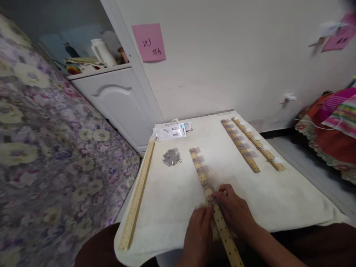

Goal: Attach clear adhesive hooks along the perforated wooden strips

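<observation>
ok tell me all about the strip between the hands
The strip is pale, narrow and wood-like, with dark holes along its near part. Small see-through pieces jut rightward from its far part. It runs across the table past the near edge, left hand and right hand touching it.

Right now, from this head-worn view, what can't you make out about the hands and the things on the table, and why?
All in the head view:
- Right hand: what its fingertips touch is obscured by fingers and blur.
- Left hand: its fingertips are hidden by the hand itself.
- Middle strip: near end cut off by the bottom edge.
- Small pile: pieces too small and overlapping to count.
- Packet: print too small to read.
</observation>
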Motion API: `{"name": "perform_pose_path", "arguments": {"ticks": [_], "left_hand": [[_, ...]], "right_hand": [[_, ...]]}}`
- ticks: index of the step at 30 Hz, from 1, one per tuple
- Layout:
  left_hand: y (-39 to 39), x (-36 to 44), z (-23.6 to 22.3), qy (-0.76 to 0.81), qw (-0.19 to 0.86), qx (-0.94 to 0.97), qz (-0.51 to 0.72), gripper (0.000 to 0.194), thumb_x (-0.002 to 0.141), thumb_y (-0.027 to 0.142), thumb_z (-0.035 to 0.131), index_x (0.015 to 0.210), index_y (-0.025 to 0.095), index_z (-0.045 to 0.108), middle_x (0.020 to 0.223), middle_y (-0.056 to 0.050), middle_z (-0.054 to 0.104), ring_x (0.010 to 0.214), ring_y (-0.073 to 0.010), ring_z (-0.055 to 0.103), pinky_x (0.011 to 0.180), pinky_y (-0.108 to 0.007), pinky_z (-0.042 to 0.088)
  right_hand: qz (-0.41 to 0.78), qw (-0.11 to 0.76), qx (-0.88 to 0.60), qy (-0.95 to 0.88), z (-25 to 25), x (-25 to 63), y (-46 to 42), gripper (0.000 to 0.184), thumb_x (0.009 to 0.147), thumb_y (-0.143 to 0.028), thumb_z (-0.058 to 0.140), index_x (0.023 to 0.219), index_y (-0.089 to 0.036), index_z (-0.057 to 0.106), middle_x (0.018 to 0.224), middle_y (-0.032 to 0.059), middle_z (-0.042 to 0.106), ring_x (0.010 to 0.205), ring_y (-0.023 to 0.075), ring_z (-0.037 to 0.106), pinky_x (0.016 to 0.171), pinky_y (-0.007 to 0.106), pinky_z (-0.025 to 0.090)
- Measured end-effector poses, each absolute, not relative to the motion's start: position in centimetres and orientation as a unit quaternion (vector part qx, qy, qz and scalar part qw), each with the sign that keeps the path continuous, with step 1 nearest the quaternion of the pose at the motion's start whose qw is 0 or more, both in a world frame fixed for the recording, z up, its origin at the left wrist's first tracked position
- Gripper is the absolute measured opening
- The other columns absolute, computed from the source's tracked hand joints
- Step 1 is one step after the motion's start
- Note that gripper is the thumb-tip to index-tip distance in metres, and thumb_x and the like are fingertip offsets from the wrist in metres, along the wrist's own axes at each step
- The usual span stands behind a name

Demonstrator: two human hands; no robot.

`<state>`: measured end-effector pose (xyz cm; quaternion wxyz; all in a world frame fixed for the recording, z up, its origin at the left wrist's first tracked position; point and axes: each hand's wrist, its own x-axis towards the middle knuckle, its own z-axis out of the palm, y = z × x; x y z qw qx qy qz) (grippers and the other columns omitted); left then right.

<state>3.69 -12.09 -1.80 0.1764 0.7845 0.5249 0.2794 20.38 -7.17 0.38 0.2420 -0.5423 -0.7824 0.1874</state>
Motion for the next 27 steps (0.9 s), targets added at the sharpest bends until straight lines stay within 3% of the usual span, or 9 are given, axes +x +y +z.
{"name": "perform_pose_path", "arguments": {"ticks": [5,10,16,21,27], "left_hand": [[-12.1,3.7,-2.2,0.518,0.15,0.797,0.273,0.042,0.085,0.009,0.039,0.125,0.019,0.047,0.105,-0.01,0.058,0.096,-0.0214,0.053,0.084,-0.038,0.049],[-12.2,3.4,-2.8,0.51,0.135,0.802,0.28,0.047,0.084,0.007,0.039,0.129,0.02,0.045,0.105,-0.01,0.057,0.096,-0.0223,0.052,0.083,-0.04,0.05],[-12.4,3.0,-2.6,0.486,0.171,0.792,0.327,0.046,0.084,0.006,0.038,0.127,0.02,0.046,0.11,-0.011,0.056,0.1,-0.021,0.053,0.086,-0.039,0.049],[-12.2,2.0,-2.1,0.485,0.244,0.768,0.339,0.035,0.087,0.008,0.038,0.118,0.021,0.05,0.108,-0.008,0.057,0.1,-0.0185,0.054,0.087,-0.035,0.048],[-12.1,0.4,-2.3,0.503,0.257,0.755,0.334,0.029,0.089,0.014,0.039,0.113,0.021,0.052,0.106,-0.008,0.058,0.098,-0.0192,0.055,0.086,-0.035,0.048]], "right_hand": [[0.185,0.264,-0.535,-0.781,-0.2,20.5,-7.2,0.024,0.089,-0.02,0.04,0.105,-0.025,0.057,0.105,0.0059,0.049,0.076,0.0165,0.06,0.063,0.027,0.048],[0.206,0.354,-0.507,-0.758,-1.4,21.1,-7.5,0.032,0.089,-0.017,0.036,0.117,-0.023,0.05,0.102,0.0069,0.052,0.081,0.0175,0.059,0.071,0.03,0.049],[0.252,0.415,-0.507,-0.712,-2.2,21.9,-8.7,0.015,0.091,-0.021,0.039,0.099,-0.021,0.052,0.087,0.0037,0.056,0.079,0.0168,0.058,0.072,0.028,0.047],[0.276,0.388,-0.534,-0.699,-1.6,21.8,-9.8,0.013,0.091,-0.029,0.042,0.086,-0.021,0.051,0.074,-0.0003,0.055,0.065,0.0147,0.053,0.062,0.026,0.043],[0.343,0.333,-0.59,-0.651,-2.1,21.8,-14.5,0.024,0.089,-0.039,0.046,0.074,-0.021,0.046,0.064,-0.0037,0.048,0.06,0.0123,0.047,0.058,0.022,0.039]]}}
